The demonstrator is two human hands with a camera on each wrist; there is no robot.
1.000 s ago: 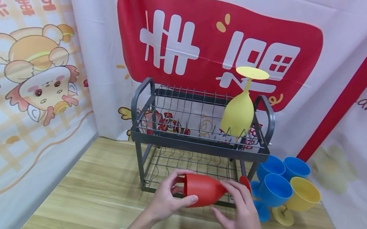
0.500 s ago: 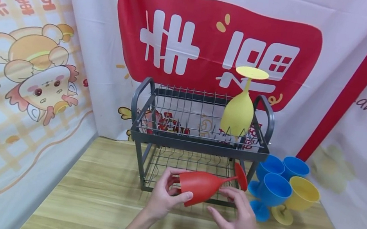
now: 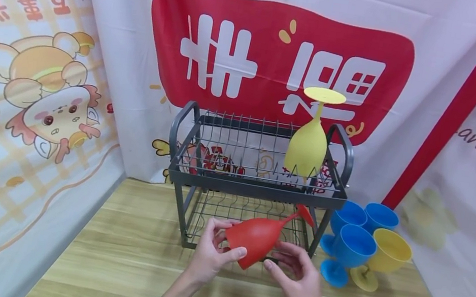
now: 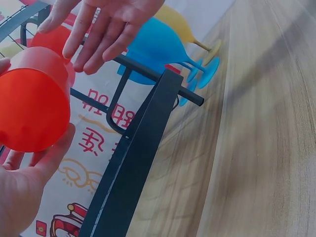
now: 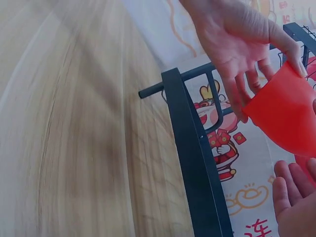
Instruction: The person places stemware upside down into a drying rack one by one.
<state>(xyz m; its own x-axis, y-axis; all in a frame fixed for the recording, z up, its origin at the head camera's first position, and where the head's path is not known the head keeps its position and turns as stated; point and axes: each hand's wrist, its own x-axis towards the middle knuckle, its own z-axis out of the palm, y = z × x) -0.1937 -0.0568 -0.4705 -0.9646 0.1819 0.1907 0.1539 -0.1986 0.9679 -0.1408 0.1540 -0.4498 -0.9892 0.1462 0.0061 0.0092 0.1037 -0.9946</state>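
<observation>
In the head view my left hand point(image 3: 209, 254) grips a red plastic goblet point(image 3: 254, 238) by its bowl near the rim, thumb in front. The goblet hangs tilted, its mouth down to the left and its foot up to the right, before the lower tier of a dark two-tier dish rack point(image 3: 255, 190). Beside the bowl's lower right side is my right hand point(image 3: 298, 283). Its fingers point(image 4: 94, 37) look loosely extended in the left wrist view. The right wrist view shows the left fingers point(image 5: 239, 98) along the bowl's rim.
A yellow goblet point(image 3: 307, 148) stands upside down at the right of the rack's upper tier. Right of the rack, three blue goblets point(image 3: 356, 248) and another yellow goblet point(image 3: 391, 251) stand upright on the wooden table point(image 3: 108, 273). A printed curtain point(image 3: 110, 73) hangs behind.
The red goblet has tilted, its foot swinging up and left while its mouth dips. My right hand has slid left and down from the stem end to beside the bowl.
</observation>
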